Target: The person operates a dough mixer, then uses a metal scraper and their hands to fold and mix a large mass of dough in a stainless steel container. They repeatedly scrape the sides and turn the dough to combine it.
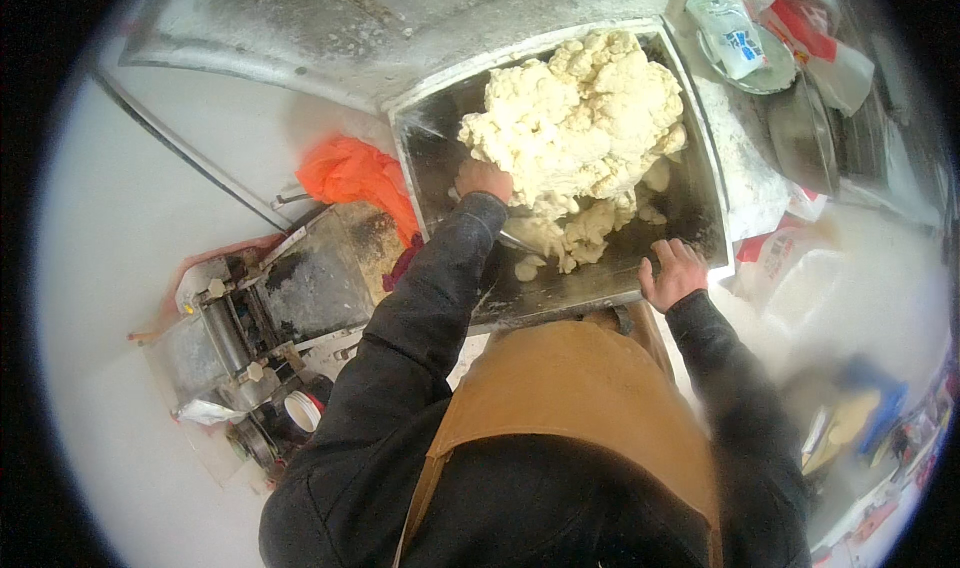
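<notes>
A large mound of pale, lumpy dough (585, 117) fills the far part of a dark, rectangular metal trough (675, 215) with a whitened rim. My left hand (484, 180) reaches over the trough's left side, against the lower left of the mound. It grips a hand tool with a thin metal blade (521, 244), which points down and right towards looser dough (589, 234). The grip of the tool is mostly hidden under my fist. At the near right corner, my right hand (677, 274) rests on the trough's rim with fingers apart, holding nothing.
Left of the trough stands a machine with metal rollers (227, 335) and a flat feed plate (315, 279). An orange plastic bag (352, 174) lies against the trough's left side. Plastic packages (739, 42) and a white bag (795, 275) sit on the right. A metal wall (420, 20) rises behind.
</notes>
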{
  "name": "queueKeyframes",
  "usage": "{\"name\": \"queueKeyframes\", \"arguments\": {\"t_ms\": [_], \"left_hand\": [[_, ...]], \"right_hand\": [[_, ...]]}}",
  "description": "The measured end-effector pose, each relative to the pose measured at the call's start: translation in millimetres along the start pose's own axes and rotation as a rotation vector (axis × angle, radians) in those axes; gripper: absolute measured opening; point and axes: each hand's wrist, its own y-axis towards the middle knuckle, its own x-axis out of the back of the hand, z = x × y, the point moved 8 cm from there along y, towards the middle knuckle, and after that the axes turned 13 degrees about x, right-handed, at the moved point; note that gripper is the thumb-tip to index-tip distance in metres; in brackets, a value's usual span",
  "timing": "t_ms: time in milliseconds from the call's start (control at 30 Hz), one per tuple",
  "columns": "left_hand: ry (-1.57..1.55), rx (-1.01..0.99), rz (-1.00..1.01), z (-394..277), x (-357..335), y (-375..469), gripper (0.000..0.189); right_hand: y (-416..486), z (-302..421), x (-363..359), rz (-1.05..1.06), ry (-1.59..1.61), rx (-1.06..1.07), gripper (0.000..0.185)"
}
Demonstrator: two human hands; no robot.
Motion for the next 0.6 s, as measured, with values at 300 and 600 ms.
{"name": "queueKeyframes", "arguments": {"t_ms": [300,600], "left_hand": [[-0.081,0.063,-0.051,-19,50,-46,0.055],[-0.113,0.037,-0.15,-31,62,-29,0.051]], "right_hand": [[0,-2,-2,0.042,-0.009,-0.02,0.032],[-1,0,0,0.03,-0.018,-0.027,0.034]]}}
